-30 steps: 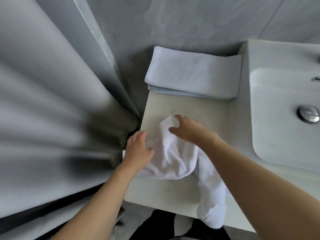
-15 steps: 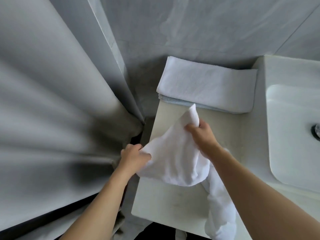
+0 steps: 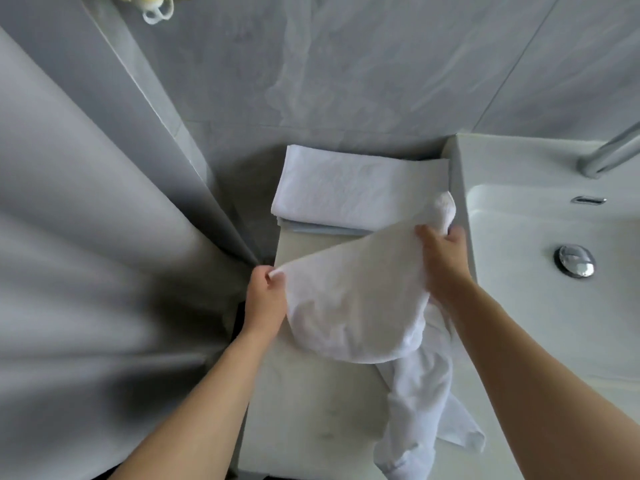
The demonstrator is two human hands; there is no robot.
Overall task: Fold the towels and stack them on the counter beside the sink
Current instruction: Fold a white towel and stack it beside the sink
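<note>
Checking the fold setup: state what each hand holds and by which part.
Both hold the unfolded white towel: left hand pinches its near-left corner, right hand grips the bunched far-right end.

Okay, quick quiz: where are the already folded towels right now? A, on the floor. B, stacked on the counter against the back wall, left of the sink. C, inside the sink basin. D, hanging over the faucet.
B: the folded towels lie stacked on the counter by the wall, left of the sink.
</note>
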